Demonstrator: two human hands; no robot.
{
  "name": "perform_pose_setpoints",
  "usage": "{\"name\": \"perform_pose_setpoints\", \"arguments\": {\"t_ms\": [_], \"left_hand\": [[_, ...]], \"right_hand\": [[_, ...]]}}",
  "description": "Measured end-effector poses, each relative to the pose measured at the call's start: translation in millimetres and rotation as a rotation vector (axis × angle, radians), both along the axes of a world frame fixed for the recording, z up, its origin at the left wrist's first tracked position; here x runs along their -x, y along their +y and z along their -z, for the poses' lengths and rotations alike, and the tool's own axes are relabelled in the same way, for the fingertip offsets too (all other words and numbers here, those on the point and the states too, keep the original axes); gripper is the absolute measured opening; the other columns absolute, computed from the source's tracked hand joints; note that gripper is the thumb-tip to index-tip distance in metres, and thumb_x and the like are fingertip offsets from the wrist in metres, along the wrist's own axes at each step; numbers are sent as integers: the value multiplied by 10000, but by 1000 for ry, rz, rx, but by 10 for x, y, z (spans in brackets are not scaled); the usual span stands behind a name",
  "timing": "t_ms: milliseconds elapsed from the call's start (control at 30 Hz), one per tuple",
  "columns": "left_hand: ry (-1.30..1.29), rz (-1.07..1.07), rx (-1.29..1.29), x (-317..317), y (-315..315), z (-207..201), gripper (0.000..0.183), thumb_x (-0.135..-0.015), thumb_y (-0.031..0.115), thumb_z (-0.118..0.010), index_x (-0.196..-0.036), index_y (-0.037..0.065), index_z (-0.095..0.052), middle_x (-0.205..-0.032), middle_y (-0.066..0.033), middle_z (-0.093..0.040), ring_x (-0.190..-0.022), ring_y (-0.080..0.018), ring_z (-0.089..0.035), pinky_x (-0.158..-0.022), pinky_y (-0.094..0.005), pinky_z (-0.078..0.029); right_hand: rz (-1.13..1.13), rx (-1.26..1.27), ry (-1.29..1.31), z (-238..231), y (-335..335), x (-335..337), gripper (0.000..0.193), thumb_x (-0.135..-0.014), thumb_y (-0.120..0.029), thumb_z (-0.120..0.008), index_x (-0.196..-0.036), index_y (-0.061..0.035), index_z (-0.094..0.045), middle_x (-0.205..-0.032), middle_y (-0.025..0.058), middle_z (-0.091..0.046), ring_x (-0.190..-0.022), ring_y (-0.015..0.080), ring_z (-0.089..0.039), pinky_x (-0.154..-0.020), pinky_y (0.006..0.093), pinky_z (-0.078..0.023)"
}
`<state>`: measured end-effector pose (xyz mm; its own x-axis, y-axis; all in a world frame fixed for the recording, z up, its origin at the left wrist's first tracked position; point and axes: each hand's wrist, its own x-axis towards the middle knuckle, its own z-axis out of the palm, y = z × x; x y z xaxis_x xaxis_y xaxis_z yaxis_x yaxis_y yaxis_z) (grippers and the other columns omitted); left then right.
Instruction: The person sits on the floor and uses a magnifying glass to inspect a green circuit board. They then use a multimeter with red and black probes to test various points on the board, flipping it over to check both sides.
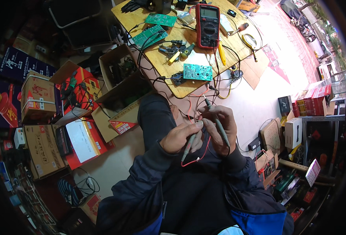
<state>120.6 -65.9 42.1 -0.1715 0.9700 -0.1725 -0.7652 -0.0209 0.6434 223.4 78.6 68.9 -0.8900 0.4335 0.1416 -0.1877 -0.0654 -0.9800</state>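
Close together above my lap are both of my hands. My left hand [177, 138] grips a grey-green test probe [188, 147] with a red lead at its lower end. Between the fingers of my right hand [229, 119] lies another grey-green test probe [221, 130], its tip pointing up toward the table, with a dark lead below. The thumbs and fingertips of both hands nearly meet; whether they pinch something small there I cannot tell. A red and black multimeter [207, 28] rests on the wooden table [177, 91], ahead of a green circuit board [197, 72] near the front edge.
More green circuit boards [150, 36], a magnifying glass [249, 40] and loose cables share the table. Open cardboard boxes [120, 103] crowd the left side. On the right stand a shelf [324, 118], a white box [293, 133] and various electrical parts.
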Motion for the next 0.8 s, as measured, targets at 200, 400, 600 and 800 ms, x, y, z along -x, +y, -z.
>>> {"name": "perform_pose_setpoints", "arguments": {"t_ms": [200,400,600,800], "left_hand": [[38,-3,3,91,12,3,652,-1155,456,-388,-729,16,-611,-563,-54,-518,-546,-139,-529,-564,-256,-435],[447,-535,87,-8,47,33,270,-1039,137,-688,-1273,2,-684,-1075,-96,-674,-817,-131,-651,-718,-237,-530],[1243,-852,97,127,43,133,340,-973,44,-721,-1307,-8,-686,-1130,-141,-692,-1033,-233,-689,-890,-309,-553],[744,-1100,160,563,218,362,236,-1047,66,-646,-1244,-62,-669,-1152,-140,-738,-1011,-186,-708,-915,-304,-570]], "right_hand": [[85,107,-69,-48,78,32,359,-976,52,-680,-1296,-31,-539,-1130,141,-703,-1035,216,-692,-958,365,-562],[182,239,-97,5,187,185,353,-960,21,-707,-1273,-21,-551,-1118,145,-702,-1017,222,-703,-905,348,-571],[137,215,-66,82,65,353,330,-990,9,-701,-1286,-19,-559,-1158,146,-719,-1011,183,-697,-909,301,-556],[199,49,-55,130,218,516,294,-1074,-124,-641,-1313,32,-573,-1164,154,-739,-1081,208,-696,-996,331,-521]]}}
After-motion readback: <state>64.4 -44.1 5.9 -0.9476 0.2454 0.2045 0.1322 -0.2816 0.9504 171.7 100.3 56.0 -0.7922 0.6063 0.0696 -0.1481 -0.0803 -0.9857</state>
